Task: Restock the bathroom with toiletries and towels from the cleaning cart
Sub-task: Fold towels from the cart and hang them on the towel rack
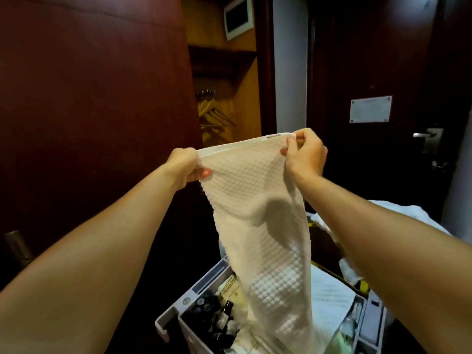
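White towel (258,215), waffle-bumped weave, smooth hemmed top edge, hangs stretched at frame centre. Left hand (185,166) at 9 o'clock of hem, fingers curled, clamped on corner. Right hand (304,153) at 3 o'clock, thumb and fingers pinching other corner. Towel tail drops at 6 o'clock into grey plastic cart tray (194,290) holding dark-capped bottles (212,310). Folded white linen (329,297) at 5. Dark wooden door (398,72), metal handle (426,135) at 2; open closet, hangers (214,113) at 11.

White waffle-weave towel (258,213), top edge stretched taut, rest hanging down w/ bottom over cart tray (204,284).
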Demonstrator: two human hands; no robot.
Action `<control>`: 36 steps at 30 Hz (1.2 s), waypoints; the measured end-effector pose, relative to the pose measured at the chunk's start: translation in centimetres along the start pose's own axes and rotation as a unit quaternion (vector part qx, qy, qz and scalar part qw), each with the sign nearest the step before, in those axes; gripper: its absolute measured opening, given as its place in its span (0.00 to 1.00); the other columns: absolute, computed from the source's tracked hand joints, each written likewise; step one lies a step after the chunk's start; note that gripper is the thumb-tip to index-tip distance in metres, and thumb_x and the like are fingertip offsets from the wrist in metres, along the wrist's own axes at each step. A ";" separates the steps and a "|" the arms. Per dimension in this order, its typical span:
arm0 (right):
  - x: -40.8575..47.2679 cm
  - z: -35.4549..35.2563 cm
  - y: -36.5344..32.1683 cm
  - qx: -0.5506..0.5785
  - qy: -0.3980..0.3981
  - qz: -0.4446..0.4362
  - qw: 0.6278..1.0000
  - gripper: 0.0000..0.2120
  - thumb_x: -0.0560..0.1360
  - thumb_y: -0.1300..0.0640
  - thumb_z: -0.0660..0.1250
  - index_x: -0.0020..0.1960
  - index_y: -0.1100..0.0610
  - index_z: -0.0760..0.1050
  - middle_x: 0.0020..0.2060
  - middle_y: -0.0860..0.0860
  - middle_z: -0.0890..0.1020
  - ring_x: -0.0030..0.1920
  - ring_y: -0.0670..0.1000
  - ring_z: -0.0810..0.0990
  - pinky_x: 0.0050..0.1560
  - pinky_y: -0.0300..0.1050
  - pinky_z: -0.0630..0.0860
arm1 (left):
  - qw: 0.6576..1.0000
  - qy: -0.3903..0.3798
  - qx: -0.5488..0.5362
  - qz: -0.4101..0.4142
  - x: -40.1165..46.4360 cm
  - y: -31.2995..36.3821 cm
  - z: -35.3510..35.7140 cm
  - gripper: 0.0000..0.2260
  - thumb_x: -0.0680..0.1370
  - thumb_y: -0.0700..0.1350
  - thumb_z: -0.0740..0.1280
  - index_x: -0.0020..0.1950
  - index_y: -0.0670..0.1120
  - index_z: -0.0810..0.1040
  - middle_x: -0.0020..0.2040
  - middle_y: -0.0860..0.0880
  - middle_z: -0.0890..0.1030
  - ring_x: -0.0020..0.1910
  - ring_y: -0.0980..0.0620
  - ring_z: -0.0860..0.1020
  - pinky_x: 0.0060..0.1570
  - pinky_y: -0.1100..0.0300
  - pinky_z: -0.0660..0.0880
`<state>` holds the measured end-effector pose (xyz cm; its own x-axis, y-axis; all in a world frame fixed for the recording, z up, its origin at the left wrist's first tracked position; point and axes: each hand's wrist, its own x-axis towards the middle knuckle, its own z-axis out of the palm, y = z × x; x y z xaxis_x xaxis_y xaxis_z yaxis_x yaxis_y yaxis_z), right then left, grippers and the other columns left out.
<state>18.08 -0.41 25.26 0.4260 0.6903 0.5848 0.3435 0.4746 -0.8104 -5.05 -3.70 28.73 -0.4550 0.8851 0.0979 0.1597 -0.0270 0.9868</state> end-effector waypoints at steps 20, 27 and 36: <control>6.4 -2.7 -10.4 0.062 0.070 -0.105 0.990 0.03 0.81 0.60 0.62 0.49 0.57 0.72 0.41 0.49 0.78 0.39 0.43 0.74 0.33 0.25 0.69 | 0.900 0.128 0.280 0.308 -1.2 10.9 0.2 0.13 0.80 0.44 0.57 0.61 0.40 0.71 0.55 0.43 0.77 0.51 0.43 0.77 0.46 0.48 0.75; 8.4 -3.7 -13.0 0.090 0.091 -0.104 0.986 0.04 0.81 0.57 0.64 0.50 0.55 0.77 0.44 0.49 0.81 0.43 0.43 0.78 0.34 0.25 0.71 | 0.886 0.193 0.257 0.334 -1.1 14.3 0.2 0.14 0.79 0.41 0.56 0.58 0.48 0.79 0.53 0.45 0.82 0.57 0.43 0.77 0.48 0.52 0.74; 11.2 -3.9 -18.2 0.089 0.082 -0.120 0.985 0.11 0.84 0.57 0.57 0.44 0.53 0.72 0.41 0.50 0.81 0.33 0.47 0.84 0.24 0.31 0.72 | 0.866 0.274 0.218 0.357 -1.1 21.0 0.1 0.12 0.77 0.37 0.55 0.51 0.49 0.75 0.50 0.44 0.79 0.51 0.40 0.77 0.44 0.55 0.67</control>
<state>19.87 -3.46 46.63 0.4848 0.4559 0.7464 0.3051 0.7117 -0.6328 -1.10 -5.19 49.31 -0.4330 0.3589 0.8269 0.8325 -0.1925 0.5195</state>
